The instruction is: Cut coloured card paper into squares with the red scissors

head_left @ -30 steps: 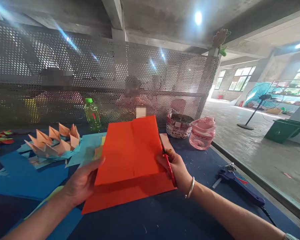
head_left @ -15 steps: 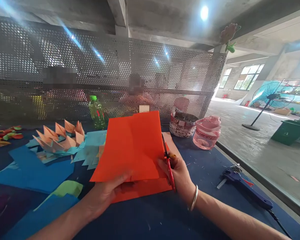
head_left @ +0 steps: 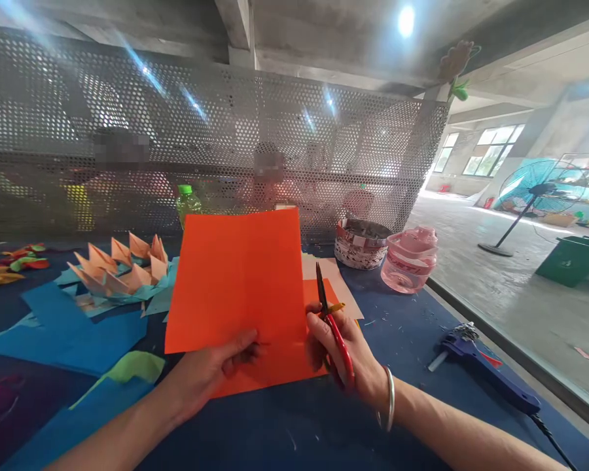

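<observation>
My left hand [head_left: 220,369] grips a bright orange sheet of paper [head_left: 240,275] by its lower edge, thumb on the near face. The sheet stands tilted up before me, with a faint vertical fold line down its middle. Red-handled scissors [head_left: 341,353] are in my right hand [head_left: 348,347], dark blades together and pointing away from me. The blades lie just to the right of the sheet, apart from it. A small yellowish piece, too small to name, pokes out by the right fingers. More orange paper [head_left: 255,379] lies below the raised sheet.
Blue paper sheets [head_left: 78,333] and a peach folded-paper ring [head_left: 132,281] lie to the left. A green-capped bottle [head_left: 186,199] stands behind the sheet. Farther right are a paper-covered round container [head_left: 360,255], a pink jug [head_left: 407,268] and a purple glue gun [head_left: 491,373]. A perforated screen [head_left: 294,124] closes the back.
The raised orange sheet has moved left and away from the scissors. My right hand with the scissors has turned, so the blades show clear of the paper.
</observation>
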`<state>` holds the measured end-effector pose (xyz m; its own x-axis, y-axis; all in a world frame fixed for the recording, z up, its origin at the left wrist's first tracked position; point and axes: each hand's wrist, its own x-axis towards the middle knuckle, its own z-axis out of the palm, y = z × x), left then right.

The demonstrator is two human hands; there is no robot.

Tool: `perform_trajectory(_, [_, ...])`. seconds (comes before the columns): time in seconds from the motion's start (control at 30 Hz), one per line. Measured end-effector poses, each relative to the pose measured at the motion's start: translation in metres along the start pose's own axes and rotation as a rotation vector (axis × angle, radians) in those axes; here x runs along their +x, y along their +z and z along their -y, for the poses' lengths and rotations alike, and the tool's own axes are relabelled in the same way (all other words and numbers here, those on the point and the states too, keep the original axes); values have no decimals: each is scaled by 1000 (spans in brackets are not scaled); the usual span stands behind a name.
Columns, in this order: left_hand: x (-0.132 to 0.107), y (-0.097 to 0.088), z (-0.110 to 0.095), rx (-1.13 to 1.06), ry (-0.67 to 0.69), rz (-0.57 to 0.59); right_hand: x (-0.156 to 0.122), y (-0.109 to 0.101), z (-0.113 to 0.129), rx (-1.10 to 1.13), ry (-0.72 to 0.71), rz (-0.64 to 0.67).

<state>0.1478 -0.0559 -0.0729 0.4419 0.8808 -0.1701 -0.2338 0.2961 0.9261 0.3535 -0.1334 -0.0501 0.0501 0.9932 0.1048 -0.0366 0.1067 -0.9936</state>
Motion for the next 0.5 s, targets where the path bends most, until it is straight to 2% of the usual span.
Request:
perform_trajectory(0.17, [12, -9, -11, -152, 29, -145, -8, -4, 7, -39, -27, 195])
perform_trajectory(0.23, [13, -10, -17, -168, 33, -172, -11, -5, 7, -64, -37, 280])
perform_trajectory(0.4, [8, -4, -26, -209, 19, -197, -16, -1, 10, -6, 81, 475])
perform_trajectory(0.5, [5, 1, -29, -226, 10, -212, -16, 2, 11, 5, 55, 584])
